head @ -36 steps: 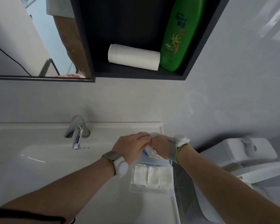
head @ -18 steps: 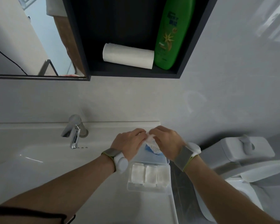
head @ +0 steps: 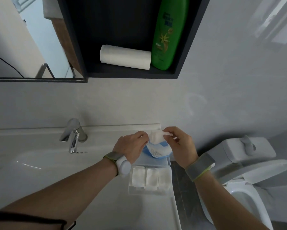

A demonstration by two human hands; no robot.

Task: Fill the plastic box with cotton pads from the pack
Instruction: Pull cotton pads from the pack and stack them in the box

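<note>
A blue-and-white pack [head: 157, 149] of cotton pads [head: 157, 138] is held above the far end of a clear plastic box [head: 150, 180], which sits on the right corner of a white sink counter [head: 89, 205]. The left hand [head: 131, 147] grips the pack's side. The right hand [head: 179, 145] pinches white pads poking from its open top. Three stacks of pads already lie in the box. Beyond are a chrome tap [head: 72, 135] and, to the right, a toilet [head: 249, 165]. Risk, as a judgement: pulling too hard could spill loose pads over the counter's edge toward the toilet.

hands [head: 156, 143] on pack [head: 157, 149] above box [head: 150, 190]
</note>
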